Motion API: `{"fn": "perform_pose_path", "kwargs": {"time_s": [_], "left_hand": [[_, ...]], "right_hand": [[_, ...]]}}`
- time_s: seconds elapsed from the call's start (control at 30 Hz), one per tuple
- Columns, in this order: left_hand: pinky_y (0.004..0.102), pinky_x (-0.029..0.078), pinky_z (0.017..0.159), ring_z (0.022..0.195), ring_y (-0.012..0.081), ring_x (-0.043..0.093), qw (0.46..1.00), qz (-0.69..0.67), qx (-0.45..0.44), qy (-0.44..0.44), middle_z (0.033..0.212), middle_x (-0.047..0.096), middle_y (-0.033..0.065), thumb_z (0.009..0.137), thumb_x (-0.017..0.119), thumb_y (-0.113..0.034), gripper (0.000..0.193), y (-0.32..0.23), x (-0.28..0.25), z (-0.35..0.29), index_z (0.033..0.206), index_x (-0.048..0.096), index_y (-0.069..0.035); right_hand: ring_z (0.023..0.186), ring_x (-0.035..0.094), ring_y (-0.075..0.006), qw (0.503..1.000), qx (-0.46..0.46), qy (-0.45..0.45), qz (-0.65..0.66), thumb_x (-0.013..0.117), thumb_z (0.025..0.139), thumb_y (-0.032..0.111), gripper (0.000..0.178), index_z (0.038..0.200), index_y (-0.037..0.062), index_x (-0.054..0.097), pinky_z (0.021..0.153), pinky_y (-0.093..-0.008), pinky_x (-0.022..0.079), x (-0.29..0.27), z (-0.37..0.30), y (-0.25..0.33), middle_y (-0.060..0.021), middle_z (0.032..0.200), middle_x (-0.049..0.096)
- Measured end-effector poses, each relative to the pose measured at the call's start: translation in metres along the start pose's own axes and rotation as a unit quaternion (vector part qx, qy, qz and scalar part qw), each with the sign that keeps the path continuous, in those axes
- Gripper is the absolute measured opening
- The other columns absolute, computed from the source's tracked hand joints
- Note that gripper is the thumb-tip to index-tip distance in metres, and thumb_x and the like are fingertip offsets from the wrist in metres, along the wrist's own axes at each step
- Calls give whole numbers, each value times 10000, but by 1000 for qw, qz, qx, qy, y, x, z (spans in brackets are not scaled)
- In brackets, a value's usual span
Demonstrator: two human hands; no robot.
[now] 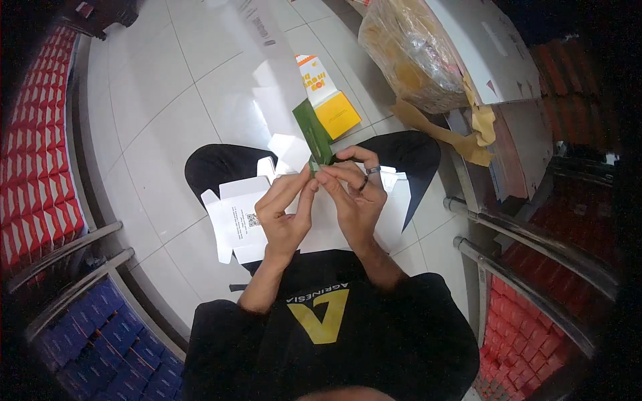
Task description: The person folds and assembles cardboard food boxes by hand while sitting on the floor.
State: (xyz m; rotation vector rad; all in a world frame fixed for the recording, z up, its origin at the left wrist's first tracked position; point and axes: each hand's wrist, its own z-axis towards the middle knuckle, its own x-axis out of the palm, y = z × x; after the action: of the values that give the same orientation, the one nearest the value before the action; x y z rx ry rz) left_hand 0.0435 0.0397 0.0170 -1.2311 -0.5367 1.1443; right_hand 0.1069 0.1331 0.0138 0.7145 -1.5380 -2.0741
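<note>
Here, amid pale floor tiles (154,113) and blue boxes (110,334), left hand (286,204) and right hand (359,200) pinch a green piece (312,131), fingertips together, above white cardboard (231,207); its long axis points away, slightly leftward.

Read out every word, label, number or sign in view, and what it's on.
I won't copy wording; here's where it stands:
Black shirt: white lettering, yellow emblem.
Yellow-and-white box: large lettering; smaller print unreadable.
White carton: square code, fine print too small.
Pale strip at top: grey print, blurred.
Green piece: marks too small.
Blue boxes: print too small to read.
</note>
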Motion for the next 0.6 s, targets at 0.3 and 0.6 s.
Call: {"fn": "perform_pose_path", "kwargs": {"time_s": [0.3, 0.6], "left_hand": [[224, 436, 669, 709, 168, 576, 1000, 16, -18, 11, 807, 638, 119, 749, 624, 80, 277, 4, -1, -4, 1020, 634, 24], [293, 407, 807, 969, 215, 514, 974, -102, -89, 183, 1060, 557, 125, 742, 656, -30, 509, 2, -12, 9, 1226, 498, -34]], "right_hand": [[834, 563, -151, 993, 58, 50, 90, 697, 711, 17, 151, 858, -2, 667, 740, -260, 460, 4, 5, -3, -144, 1133, 534], [890, 619, -216, 998, -41, -24, -31, 653, 741, -9, 190, 925, -12, 605, 694, -300, 509, 0, 15, -14, -162, 1074, 594]]}}
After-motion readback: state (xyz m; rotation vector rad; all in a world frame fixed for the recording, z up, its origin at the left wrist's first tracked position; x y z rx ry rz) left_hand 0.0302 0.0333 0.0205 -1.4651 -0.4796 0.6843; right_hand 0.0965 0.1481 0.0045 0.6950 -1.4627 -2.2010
